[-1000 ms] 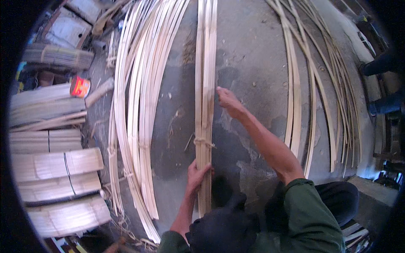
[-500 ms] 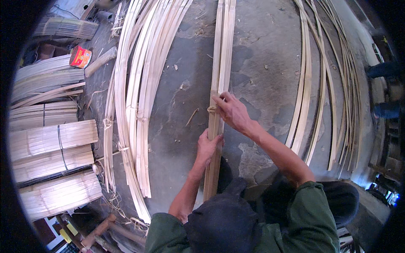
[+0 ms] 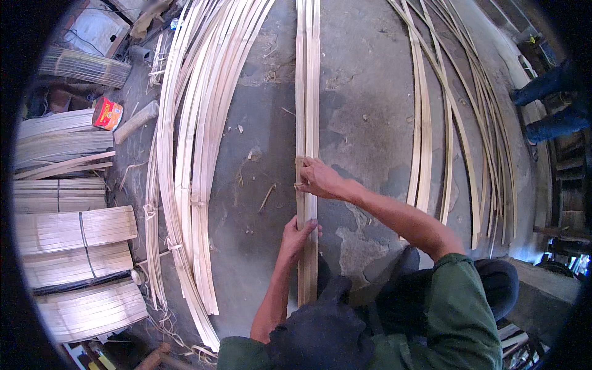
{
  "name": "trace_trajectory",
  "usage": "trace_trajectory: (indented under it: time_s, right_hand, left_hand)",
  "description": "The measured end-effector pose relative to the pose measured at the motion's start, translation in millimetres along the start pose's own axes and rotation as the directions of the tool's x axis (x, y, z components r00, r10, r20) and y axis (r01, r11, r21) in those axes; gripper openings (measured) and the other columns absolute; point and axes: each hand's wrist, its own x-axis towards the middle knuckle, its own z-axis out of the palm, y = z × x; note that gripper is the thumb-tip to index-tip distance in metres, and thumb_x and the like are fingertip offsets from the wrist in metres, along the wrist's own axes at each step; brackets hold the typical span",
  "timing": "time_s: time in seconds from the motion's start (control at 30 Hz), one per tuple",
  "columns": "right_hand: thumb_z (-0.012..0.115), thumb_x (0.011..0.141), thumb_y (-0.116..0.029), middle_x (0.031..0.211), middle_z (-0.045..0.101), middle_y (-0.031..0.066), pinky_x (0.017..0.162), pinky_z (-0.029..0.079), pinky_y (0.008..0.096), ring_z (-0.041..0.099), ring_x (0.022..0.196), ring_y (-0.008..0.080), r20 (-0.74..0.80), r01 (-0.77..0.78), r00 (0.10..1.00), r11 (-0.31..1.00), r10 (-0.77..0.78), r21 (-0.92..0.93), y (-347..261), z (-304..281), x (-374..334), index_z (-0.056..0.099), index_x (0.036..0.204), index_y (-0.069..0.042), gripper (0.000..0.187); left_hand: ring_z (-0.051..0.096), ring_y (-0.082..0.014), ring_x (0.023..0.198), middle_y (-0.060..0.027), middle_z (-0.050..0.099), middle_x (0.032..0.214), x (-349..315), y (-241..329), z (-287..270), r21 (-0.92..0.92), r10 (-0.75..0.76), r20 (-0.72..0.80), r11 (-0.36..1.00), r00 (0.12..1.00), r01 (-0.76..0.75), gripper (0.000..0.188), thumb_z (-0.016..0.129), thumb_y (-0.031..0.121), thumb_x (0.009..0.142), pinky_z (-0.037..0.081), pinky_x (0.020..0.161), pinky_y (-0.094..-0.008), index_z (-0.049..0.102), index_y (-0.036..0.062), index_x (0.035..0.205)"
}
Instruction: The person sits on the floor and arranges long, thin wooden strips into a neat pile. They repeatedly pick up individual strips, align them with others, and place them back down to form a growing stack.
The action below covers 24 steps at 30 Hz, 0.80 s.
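A long bundle of pale split-bamboo strips (image 3: 309, 92) runs away from me down the middle of the floor. My left hand (image 3: 297, 238) is wrapped round its near part, thumb across the top. A little farther along, my right hand (image 3: 322, 179) is closed at a thin tie strip (image 3: 298, 185) that goes round the bundle. Its fingers curl over the tie and hide most of it. Whether they pinch the tie's end or press on the strips, I cannot make out exactly.
Long loose strips (image 3: 206, 154) lie to the left, some tied. More strips (image 3: 422, 135) lie to the right. Strapped stacks of short slats (image 3: 74, 228) stand at far left, near a red tin (image 3: 107, 115). Another person's legs in jeans (image 3: 552, 105) show at far right.
My right hand has come down over the tie, which showed more plainly before. The left hand keeps its grip on the bundle. The whole view has shifted slightly.
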Motion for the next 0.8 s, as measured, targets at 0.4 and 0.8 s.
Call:
trace_trajectory:
  time_s: [0.4, 0.8]
  right_hand:
    - [0.061, 0.086, -0.025, 0.077, 0.067, 0.0183, 0.068, 0.054, 0.0465, 0.069, 0.079, 0.0353, 0.410, 0.311, 0.878, 0.945, -0.246, -0.099, -12, -19, 20, 0.067, 0.085, 0.001, 0.027]
    - [0.064, 0.078, -0.014, 0.077, 0.069, 0.0064, 0.061, 0.055, 0.0370, 0.070, 0.076, 0.0217, 0.345, 0.689, 0.707, 0.488, -0.618, -0.536, -24, -3, 19, 0.068, 0.075, -0.007, 0.009]
  left_hand:
    - [0.065, -0.0148, 0.073, -0.0078, 0.066, 0.087, -4, -3, 7, -0.101, -0.010, 0.005, 0.995, 1.000, 0.011, 0.032, 0.066, 0.024, 0.092, 0.054, 0.067, -0.0285, 0.056, 0.0003, 0.112]
    - [0.064, -0.0140, 0.073, -0.0070, 0.066, 0.087, -8, -3, 7, -0.037, 0.050, -0.068, 0.998, 0.996, -0.053, 0.026, 0.065, 0.020, 0.092, 0.054, 0.068, -0.0306, 0.059, -0.0002, 0.107]
